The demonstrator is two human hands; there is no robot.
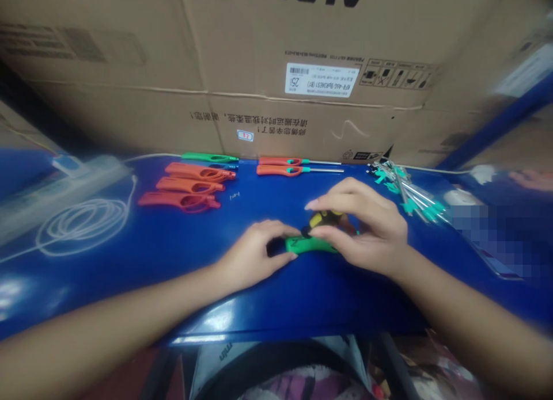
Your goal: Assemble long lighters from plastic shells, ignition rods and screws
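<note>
Green handle [313, 246] lies crosswise — left hand [253, 251] pinching its left end, right hand [374, 234] curled around yellow-black tool [317, 220] above.

Our left hand [254, 249] pinches the left end of the green handle [298, 246], thumb on the near side, fingers on the far side. Our right hand [374, 230] arches over the handle's right part, fingers bent, thumb opposing index in a grip. Left forearm [129, 313] and right forearm [466, 316] angle in from the handle's near left and near right.
</note>
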